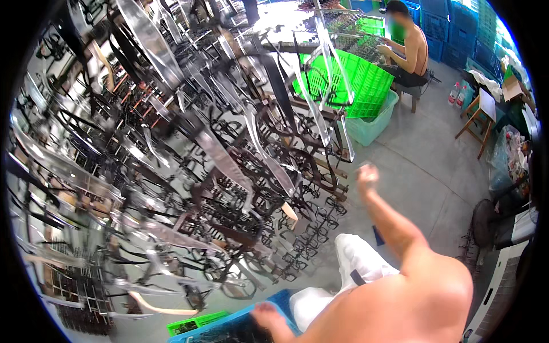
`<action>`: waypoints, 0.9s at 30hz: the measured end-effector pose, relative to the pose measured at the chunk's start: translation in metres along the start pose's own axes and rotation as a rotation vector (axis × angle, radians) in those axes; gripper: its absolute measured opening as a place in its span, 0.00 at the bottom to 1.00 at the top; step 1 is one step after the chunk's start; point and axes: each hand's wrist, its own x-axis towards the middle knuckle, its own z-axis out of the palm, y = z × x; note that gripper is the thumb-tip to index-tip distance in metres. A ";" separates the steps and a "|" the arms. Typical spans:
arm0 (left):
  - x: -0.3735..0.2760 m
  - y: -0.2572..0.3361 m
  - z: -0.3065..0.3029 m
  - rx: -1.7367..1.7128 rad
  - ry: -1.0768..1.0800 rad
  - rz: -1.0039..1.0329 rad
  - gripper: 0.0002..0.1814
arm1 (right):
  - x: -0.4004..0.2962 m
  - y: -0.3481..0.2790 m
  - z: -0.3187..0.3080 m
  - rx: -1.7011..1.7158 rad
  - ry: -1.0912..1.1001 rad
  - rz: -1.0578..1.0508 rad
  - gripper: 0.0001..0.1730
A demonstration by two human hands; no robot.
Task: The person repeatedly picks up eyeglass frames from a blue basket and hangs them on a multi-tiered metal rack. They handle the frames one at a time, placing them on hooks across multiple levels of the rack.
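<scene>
My right hand (367, 176) is stretched out over the floor, just beyond the right edge of hanging eyeglass frames (253, 171). It is motion-blurred with the fingers seemingly curled, and I cannot make out whether anything is in it. At the bottom, my left hand (268, 315) lies at the rim of a blue plastic crate (227, 323); its grip is unclear. Black, brown and clear eyeglass frames with long temples fill the left and middle of the view, partly hiding the racks. Small dark frames (315, 231) hang in rows beside my white trousers (364, 259).
A bright green basket (343, 83) tilts in a pale green tub (371, 126). Behind it, a person (411, 51) sits on a stool. Bottles (456, 94), a wooden stool (480, 115) and a bagged pile (510, 156) line the right. A low green crate (197, 322) lies below.
</scene>
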 end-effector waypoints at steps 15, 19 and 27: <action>0.175 0.063 0.162 -0.058 -0.584 0.469 0.21 | -0.037 0.019 0.171 0.183 -0.789 0.495 0.20; 0.139 0.067 0.138 -0.084 -0.321 0.454 0.15 | -0.092 -0.005 0.091 0.535 -0.793 0.676 0.15; 0.032 -0.036 0.067 0.126 -0.358 0.334 0.19 | -0.014 0.151 0.012 0.387 -0.883 1.108 0.06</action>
